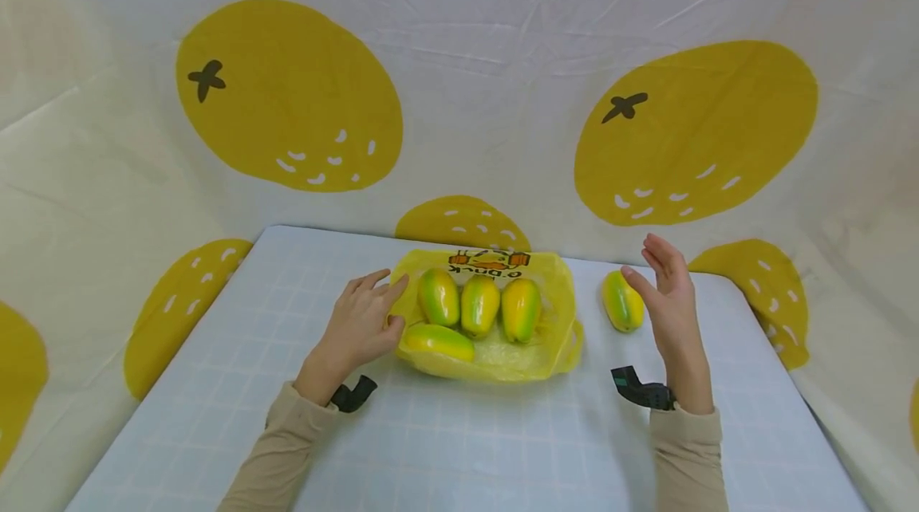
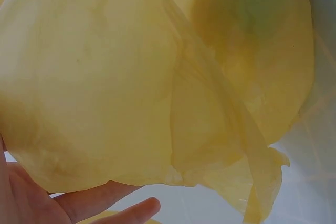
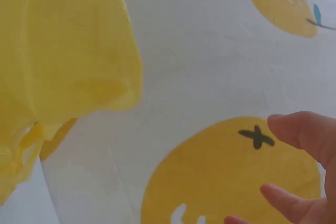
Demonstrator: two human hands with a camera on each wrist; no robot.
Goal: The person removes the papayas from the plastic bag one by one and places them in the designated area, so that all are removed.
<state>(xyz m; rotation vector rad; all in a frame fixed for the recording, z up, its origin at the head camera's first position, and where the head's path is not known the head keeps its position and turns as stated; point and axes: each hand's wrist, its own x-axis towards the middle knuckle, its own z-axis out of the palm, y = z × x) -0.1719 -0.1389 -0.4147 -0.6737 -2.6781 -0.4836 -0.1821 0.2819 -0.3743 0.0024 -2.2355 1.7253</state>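
Observation:
A thin yellow plastic bag (image 1: 495, 364) lies spread on the table with its mouth toward me. Several glossy yellow-and-green papayas are in it, three of them in a row with the middle papaya (image 1: 479, 306), and one papaya (image 1: 439, 342) lying sideways in front. At the bag's left edge is my left hand (image 1: 359, 320), its fingers fairly straight; in the left wrist view the bag (image 2: 105, 87) hides part of them. One more papaya (image 1: 623, 303) lies on the table right of the bag. Beside and partly before it hovers my right hand (image 1: 671, 301), thumb and fingers spread around nothing.
The table (image 1: 502, 448) has a pale blue checked cover. Behind and on both sides hangs a white cloth (image 1: 488, 137) printed with big yellow fruits. A bag handle loop (image 1: 574, 348) sticks out at the right. Both wrists wear black straps, such as the right strap (image 1: 642, 391).

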